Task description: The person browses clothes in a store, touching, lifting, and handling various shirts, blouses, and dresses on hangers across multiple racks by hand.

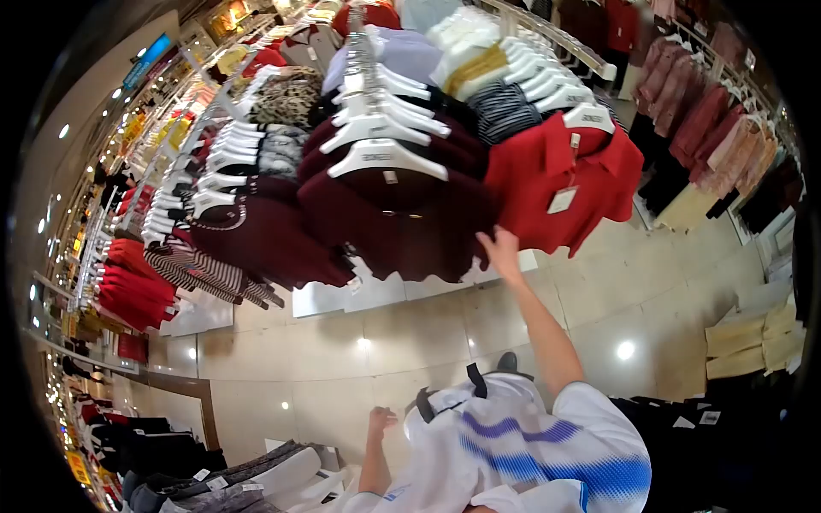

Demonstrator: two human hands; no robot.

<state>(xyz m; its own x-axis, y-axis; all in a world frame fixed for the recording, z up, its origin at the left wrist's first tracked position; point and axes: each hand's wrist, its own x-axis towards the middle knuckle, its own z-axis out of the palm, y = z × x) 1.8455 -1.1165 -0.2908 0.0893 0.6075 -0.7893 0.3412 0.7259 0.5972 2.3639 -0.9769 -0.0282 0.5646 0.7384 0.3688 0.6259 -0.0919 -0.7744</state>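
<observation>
Where right fingers touch, maroon top, wavy-hemmed

Honestly can't tell if the right hand is pinching the maroon top or just touching it. The left hand is too small to make out its grip. Print on the red shirt's tag is unreadable, the blue sign is a blur, and the grey clothes get cut off at the bottom.

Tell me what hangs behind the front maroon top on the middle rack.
Behind the front maroon top hang more dark garments on white hangers, with pale lavender fabric farther back. Their fronts are mostly covered, so any necklines or trim there cannot be seen.
</observation>
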